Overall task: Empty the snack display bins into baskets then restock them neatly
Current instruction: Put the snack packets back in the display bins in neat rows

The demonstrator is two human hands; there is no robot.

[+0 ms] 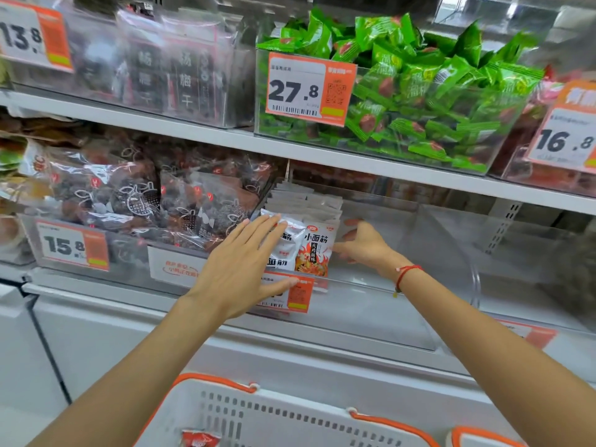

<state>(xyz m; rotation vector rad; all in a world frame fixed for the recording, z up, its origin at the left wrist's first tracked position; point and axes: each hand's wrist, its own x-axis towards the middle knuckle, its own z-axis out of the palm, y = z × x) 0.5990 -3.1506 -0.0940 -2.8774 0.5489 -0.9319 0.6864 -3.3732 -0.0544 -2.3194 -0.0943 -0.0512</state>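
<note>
While upright, snack packets (314, 250) between fingers (258, 229), clear bin (403, 304)

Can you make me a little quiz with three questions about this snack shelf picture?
1. True or false: the clear bin that both hands reach into is full to the brim.
2. What colour are the wrappers in the bin with the 27.8 price tag? A red, B green, C blue.
3. Fill in: the right hand has a ___ string round its wrist.

Key:
1. False. Only a short row of white snack packets stands at its left end, with the left hand flat against the front one; the rest shows bare plastic.
2. B. They are green snack packets.
3. Red.
</note>
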